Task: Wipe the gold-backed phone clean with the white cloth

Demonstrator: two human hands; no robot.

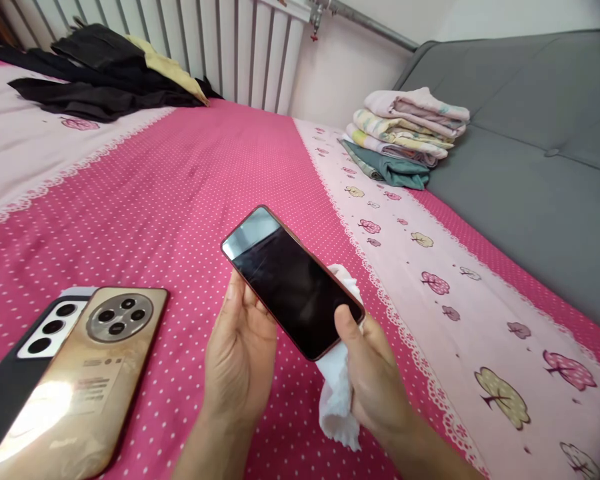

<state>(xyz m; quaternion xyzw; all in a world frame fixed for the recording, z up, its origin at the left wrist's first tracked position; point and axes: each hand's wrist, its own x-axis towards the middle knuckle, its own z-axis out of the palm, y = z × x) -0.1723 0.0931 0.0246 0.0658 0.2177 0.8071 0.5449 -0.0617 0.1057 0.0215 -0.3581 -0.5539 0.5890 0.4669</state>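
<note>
A smartphone [295, 287] with a dark screen and a reddish-brown case edge is held tilted between both hands over the bed. My left hand [243, 347] supports its lower left side, fingers tucked behind it. On the near right corner, the thumb of my right hand [373, 370] presses the screen. That same hand also has a white cloth [337, 397], crumpled behind the phone and hanging below it. The phone's back is hidden.
At lower left lie a gold phone [115, 373] and a dark phone [10, 373] partly under it. Folded clothes [405, 133] are stacked by the grey headboard [520, 133]. Dark garments [100, 73] lie near the white radiator [220, 47]. Beneath everything spreads a pink dotted bedsheet [205, 180].
</note>
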